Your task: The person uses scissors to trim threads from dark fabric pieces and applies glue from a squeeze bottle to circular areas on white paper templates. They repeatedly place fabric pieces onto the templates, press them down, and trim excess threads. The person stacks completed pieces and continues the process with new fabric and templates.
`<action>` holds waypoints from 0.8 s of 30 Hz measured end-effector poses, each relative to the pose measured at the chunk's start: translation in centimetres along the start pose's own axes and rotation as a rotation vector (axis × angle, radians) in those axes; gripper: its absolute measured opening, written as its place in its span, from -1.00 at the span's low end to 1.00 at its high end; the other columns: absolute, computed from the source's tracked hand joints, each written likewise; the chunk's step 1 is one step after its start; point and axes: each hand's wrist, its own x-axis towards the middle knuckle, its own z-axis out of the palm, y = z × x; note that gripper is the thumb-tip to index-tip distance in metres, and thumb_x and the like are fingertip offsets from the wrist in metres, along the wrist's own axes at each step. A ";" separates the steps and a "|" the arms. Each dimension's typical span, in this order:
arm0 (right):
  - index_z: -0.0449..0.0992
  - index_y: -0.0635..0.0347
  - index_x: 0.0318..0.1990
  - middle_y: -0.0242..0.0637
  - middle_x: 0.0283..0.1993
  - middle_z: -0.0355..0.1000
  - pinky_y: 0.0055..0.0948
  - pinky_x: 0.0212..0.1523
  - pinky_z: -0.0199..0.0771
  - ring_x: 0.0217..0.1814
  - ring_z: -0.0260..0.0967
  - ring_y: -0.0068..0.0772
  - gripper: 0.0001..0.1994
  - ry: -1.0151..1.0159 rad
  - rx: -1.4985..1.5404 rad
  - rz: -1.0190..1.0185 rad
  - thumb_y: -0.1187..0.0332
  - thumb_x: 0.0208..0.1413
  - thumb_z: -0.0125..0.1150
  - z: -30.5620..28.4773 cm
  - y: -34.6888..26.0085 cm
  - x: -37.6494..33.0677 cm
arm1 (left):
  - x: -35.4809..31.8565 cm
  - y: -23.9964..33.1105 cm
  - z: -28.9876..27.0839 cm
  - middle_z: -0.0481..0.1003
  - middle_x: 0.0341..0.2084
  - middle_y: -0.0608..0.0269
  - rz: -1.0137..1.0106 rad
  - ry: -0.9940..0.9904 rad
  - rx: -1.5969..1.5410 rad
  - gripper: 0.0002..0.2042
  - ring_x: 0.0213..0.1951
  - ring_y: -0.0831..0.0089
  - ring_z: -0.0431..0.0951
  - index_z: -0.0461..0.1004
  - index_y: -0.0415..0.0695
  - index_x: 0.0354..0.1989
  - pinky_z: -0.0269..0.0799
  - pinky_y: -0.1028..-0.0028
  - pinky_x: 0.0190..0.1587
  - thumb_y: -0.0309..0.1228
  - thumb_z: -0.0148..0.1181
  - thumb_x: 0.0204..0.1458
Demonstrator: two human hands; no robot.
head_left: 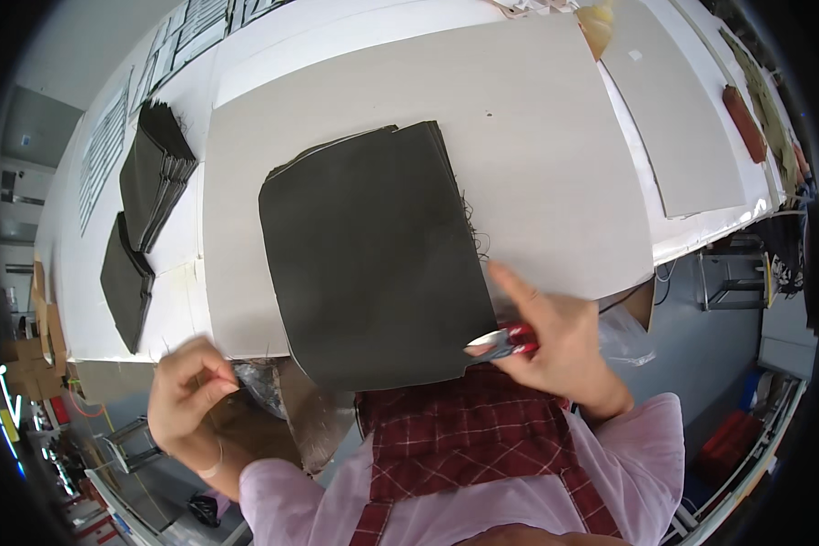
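A stack of dark grey-green fabric pieces [373,255] with rounded corners lies in front of me, its near edge reaching over the table's edge. Loose dark threads [471,227] curl out along its right side. My right hand [555,341] holds red-handled thread snips [490,345], their blades over the stack's lower right corner, while its index finger points forward beside the fabric. Off the stack's lower left, my left hand [184,387] is closed in a pinch at the table edge. Whatever lies between its fingertips is too fine to make out.
Beneath the stack is a large pale grey board [555,182] on a white table. Folded dark fabric bundles [159,177] rest at the left. Another grey board [678,118] and a brown-red object [744,125] lie at the right. Clear plastic [623,337] hangs below the edge.
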 end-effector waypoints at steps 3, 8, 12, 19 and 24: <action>0.36 0.34 0.29 -0.42 -0.69 0.27 -0.45 -0.65 0.29 -0.72 0.25 -0.48 -0.19 0.042 -0.122 -0.016 0.26 -0.21 0.49 1.7 -1.3 -1.1 | -6.4 -4.4 1.6 0.50 -0.56 0.29 -0.566 0.391 0.432 -0.83 -0.46 0.53 0.48 0.52 -0.29 -0.38 0.35 0.51 -0.38 -0.43 0.35 0.07; 0.33 0.45 0.29 -0.44 -0.69 0.27 -0.48 -0.67 0.25 -0.73 0.22 -0.52 -0.20 0.066 -0.214 -0.108 0.28 -0.17 0.46 1.7 -2.2 -0.4 | -5.3 -2.8 3.9 0.52 -0.54 0.32 -0.436 0.531 0.156 -0.95 -0.46 0.64 0.49 0.52 -0.31 -0.35 0.39 0.61 -0.36 -0.58 0.22 0.14; 0.35 0.47 0.27 -0.44 -0.72 0.25 -0.50 -0.69 0.21 -0.76 0.20 -0.54 -0.32 0.139 -0.299 -0.152 0.29 0.02 0.40 2.9 -2.4 -0.3 | 4.8 3.2 6.8 0.50 -0.63 0.34 -0.056 0.282 -0.094 -0.89 -0.55 0.65 0.47 0.53 -0.26 -0.40 0.34 0.60 -0.49 -0.51 0.24 0.17; 0.43 0.35 0.20 -0.41 -0.72 0.29 -0.43 -0.69 0.22 -0.75 0.24 -0.50 -0.41 0.098 -0.214 -0.136 0.29 0.01 0.40 2.1 -2.4 -0.1 | 17.8 10.9 13.2 0.33 -0.85 0.36 0.241 -0.030 0.429 -0.58 -0.71 0.66 0.35 0.39 -0.18 -0.65 0.22 0.51 -0.61 -0.26 0.18 0.26; 0.41 0.23 -0.30 -0.29 -0.66 0.29 -0.39 -0.55 0.25 -0.64 0.21 -0.39 -0.69 -0.011 0.529 0.223 0.27 0.04 0.46 -0.9 0.6 1.8 | 18.3 8.4 13.5 0.30 -0.85 0.42 0.138 -0.090 -0.019 -0.57 -0.73 0.72 0.32 0.35 -0.16 -0.67 0.13 0.56 -0.67 -0.26 0.16 0.27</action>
